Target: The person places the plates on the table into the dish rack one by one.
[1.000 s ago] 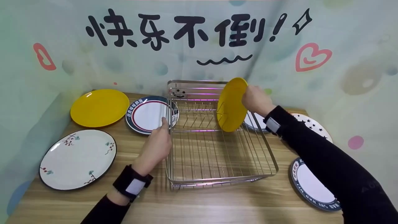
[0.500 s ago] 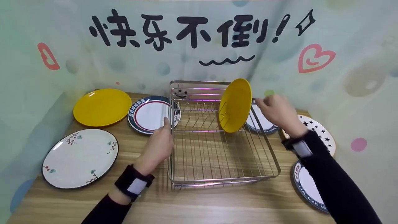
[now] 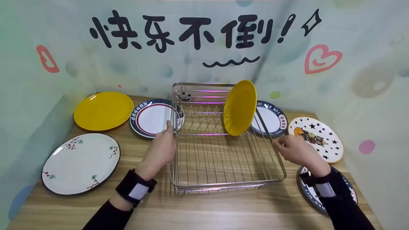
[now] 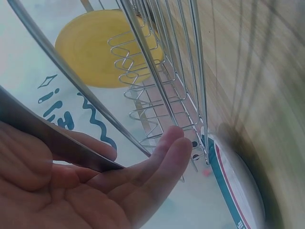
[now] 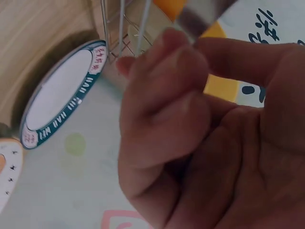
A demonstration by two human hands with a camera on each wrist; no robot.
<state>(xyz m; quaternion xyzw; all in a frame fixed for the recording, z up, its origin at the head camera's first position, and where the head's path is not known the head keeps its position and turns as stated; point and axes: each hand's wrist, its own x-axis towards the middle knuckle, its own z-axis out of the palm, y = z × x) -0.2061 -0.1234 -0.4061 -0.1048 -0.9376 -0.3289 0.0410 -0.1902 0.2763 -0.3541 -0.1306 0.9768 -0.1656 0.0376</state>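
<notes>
A wire dish rack (image 3: pixel 228 184) stands in the middle of the wooden table. One yellow plate (image 3: pixel 240 107) is propped on edge in its back slots, towards the right. My left hand (image 3: pixel 159 153) holds the rack's left rim, which runs between thumb and fingers in the left wrist view. At the right rim, my right hand (image 3: pixel 297 151) has its fingers curled, and the metal strip (image 5: pixel 205 16) meets thumb and fingertips in the right wrist view. The rim past those fingertips is hidden.
Left of the rack lie another yellow plate (image 3: pixel 104 111), a blue-rimmed plate (image 3: pixel 155 118) and a large flower-patterned plate (image 3: pixel 81 163). To its right are a blue-rimmed plate (image 3: pixel 270 118), a star-patterned plate (image 3: pixel 334 143) and one (image 3: pixel 351 191) partly under the right forearm. A printed cloth (image 3: pixel 204 73) hangs behind.
My right hand has let go of the yellow plate, drawn away to the right and come down towards me to the rack's right rim. The left hand has stayed on the left rim.
</notes>
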